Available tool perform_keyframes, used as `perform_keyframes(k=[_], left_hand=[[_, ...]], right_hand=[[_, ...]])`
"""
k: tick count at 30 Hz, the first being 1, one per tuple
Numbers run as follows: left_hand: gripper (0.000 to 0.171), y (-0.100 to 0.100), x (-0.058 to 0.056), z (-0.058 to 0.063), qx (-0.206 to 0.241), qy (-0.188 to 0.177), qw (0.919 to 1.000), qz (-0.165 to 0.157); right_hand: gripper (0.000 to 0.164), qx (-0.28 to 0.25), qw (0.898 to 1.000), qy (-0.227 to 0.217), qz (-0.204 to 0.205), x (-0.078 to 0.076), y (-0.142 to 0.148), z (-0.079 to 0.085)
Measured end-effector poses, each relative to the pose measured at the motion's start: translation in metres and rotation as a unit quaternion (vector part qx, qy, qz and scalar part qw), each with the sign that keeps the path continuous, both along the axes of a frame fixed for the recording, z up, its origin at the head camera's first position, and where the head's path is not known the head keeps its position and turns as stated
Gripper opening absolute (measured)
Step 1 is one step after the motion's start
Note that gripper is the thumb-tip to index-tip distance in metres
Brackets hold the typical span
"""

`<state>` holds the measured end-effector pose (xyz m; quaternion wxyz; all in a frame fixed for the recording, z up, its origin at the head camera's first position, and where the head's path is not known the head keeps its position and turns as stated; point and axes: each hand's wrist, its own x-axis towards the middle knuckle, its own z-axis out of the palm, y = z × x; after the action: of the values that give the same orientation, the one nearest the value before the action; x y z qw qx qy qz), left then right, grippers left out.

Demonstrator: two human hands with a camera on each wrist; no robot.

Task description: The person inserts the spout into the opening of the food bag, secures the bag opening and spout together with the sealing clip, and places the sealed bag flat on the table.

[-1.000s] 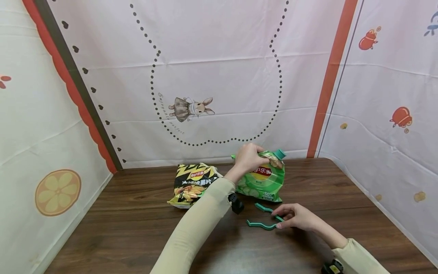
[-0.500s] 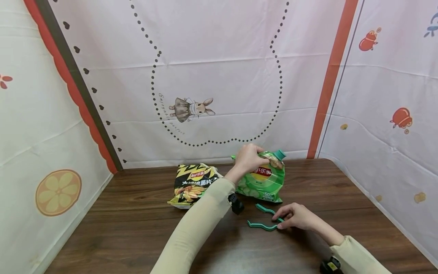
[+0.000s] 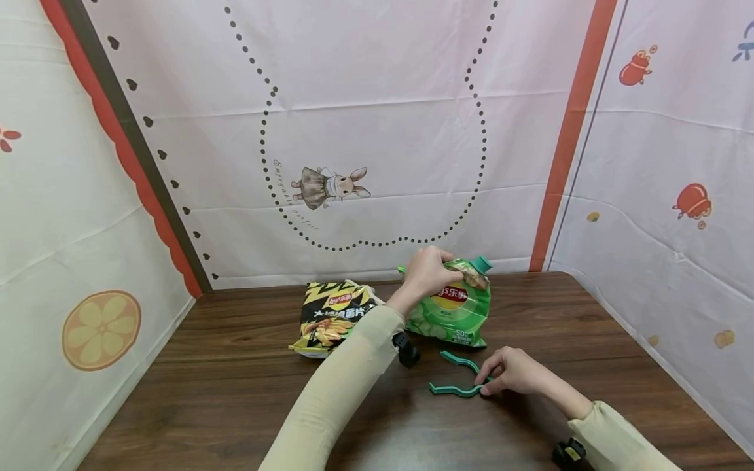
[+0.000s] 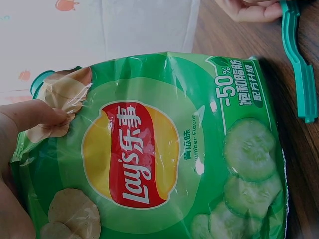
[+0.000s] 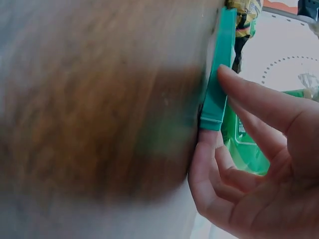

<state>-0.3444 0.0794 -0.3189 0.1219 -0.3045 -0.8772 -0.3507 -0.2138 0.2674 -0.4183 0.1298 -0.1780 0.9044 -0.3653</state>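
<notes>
My left hand (image 3: 427, 271) grips the top of a green Lay's potato chip bag (image 3: 453, 320), which stands at the back of the table. In the left wrist view the thumb presses the bag's folded upper corner. A teal piece (image 3: 480, 265) sticks out at the top right of the bag; most of it is hidden. Nearer the front, a teal bag clip (image 3: 456, 391) lies spread in a V, its two arms pointing left. My right hand (image 3: 518, 373) pinches the joined end of this clip between thumb and fingers, low over the table.
To the left of the green bag lies a black and yellow Lay's chip bag (image 3: 332, 320), partly behind my left forearm. The brown wooden table (image 3: 235, 392) ends at a white printed cloth wall (image 3: 377, 144), with more cloth along both sides.
My right hand has shifted slightly to the right with the bag clip. The left hand and the green chip bag stay in place.
</notes>
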Motion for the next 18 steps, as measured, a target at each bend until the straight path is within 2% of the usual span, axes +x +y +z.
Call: perform_keyframes(k=[7, 18], left_hand=[[0.024, -0.001, 0.0, -0.001, 0.005, 0.003, 1.0, -0.002], [0.021, -0.002, -0.001, -0.002, 0.01, 0.007, 0.9999, -0.007]], right_hand=[[0.012, -0.019, 1.0, -0.001, -0.005, -0.002, 0.006, -0.001], [0.017, -0.079, 0.996, -0.034, -0.019, -0.002, 0.011, 0.002]])
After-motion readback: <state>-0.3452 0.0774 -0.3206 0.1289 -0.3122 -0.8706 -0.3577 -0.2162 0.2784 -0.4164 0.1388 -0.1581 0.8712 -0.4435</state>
